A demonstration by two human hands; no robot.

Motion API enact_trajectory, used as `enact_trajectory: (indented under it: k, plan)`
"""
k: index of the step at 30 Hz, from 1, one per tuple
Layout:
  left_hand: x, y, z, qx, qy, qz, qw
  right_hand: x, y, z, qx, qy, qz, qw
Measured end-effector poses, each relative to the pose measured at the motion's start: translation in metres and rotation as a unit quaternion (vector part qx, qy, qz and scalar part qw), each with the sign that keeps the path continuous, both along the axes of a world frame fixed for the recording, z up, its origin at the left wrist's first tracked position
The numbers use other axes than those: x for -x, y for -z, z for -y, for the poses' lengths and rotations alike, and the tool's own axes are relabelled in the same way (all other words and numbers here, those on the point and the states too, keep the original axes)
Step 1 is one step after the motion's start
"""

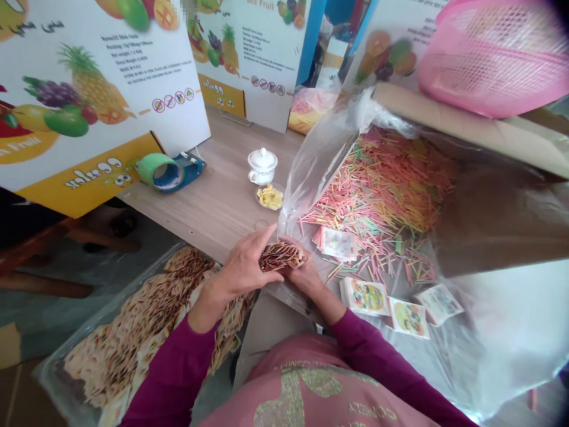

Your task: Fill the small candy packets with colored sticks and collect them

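My left hand and my right hand hold a flat bundle of brown-and-cream striped strips between them. The right hand cradles it from below, and the left presses on it from the near side. Just beyond my hands, a small stack of printed packets lies at the edge of a plastic-lined heap of pink, green and orange sticks. Several loose packets lie on clear plastic to my right. A tray of similar striped strips sits below my left arm.
A wooden table holds a white lidded pot, a dish of yellow pieces and a tape dispenser with green tape. Fruit-printed boards stand behind them. A pink plastic basket rests on a cardboard box flap.
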State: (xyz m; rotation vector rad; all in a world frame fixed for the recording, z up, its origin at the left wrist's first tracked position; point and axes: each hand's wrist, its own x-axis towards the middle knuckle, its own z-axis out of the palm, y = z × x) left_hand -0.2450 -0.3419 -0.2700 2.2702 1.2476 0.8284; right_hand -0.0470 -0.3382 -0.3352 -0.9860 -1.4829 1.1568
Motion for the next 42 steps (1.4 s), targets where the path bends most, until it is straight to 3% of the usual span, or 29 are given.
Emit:
enact_trajectory:
  k: [3,6,9,11,14,18,22,26,28,31,34,38,42]
  plan:
    - [-0.012,-0.018,-0.006,0.040,-0.027,-0.071,0.996,0.004,-0.004,-0.002,-0.018,0.000,-0.008,1.000]
    - [-0.024,-0.027,-0.016,0.068,0.004,-0.137,0.988,0.007,-0.010,0.000,-0.029,0.003,-0.002,1.000]
    - [-0.029,-0.025,-0.020,0.056,0.020,-0.153,0.986,0.005,-0.010,0.006,-0.036,0.056,0.036,0.997]
    - [-0.027,-0.019,-0.015,0.041,-0.006,-0.131,0.991,0.001,-0.005,0.008,-0.030,0.098,0.040,0.994]
    - [-0.018,-0.005,0.008,0.022,-0.052,-0.075,0.996,-0.008,0.007,0.009,0.013,0.066,0.051,0.996]
    - [0.022,0.012,0.072,-0.033,-0.153,0.037,0.987,-0.017,0.015,0.010,-0.043,0.026,0.126,0.991]
    - [0.113,0.051,0.159,-0.029,-0.338,0.034,0.940,-0.015,0.010,0.010,-0.059,0.038,0.129,0.989]
    - [0.209,0.122,0.248,0.054,-0.519,-0.086,0.849,-0.012,0.004,0.011,-0.071,0.051,0.166,0.982]
    - [0.234,0.161,0.285,0.127,-0.543,-0.108,0.823,-0.012,0.004,0.011,-0.077,0.050,0.176,0.980]
    - [0.236,0.209,0.323,0.157,-0.511,-0.089,0.840,-0.014,0.007,0.011,-0.086,0.051,0.188,0.977]
    - [0.221,0.238,0.344,0.127,-0.486,-0.047,0.863,-0.016,0.009,0.010,-0.101,0.060,0.214,0.970]
    - [0.212,0.254,0.349,0.110,-0.482,-0.018,0.869,-0.015,0.011,0.008,-0.108,0.065,0.231,0.965]
    - [0.212,0.249,0.340,0.140,-0.501,-0.006,0.854,-0.013,0.012,0.007,-0.105,0.064,0.218,0.968]
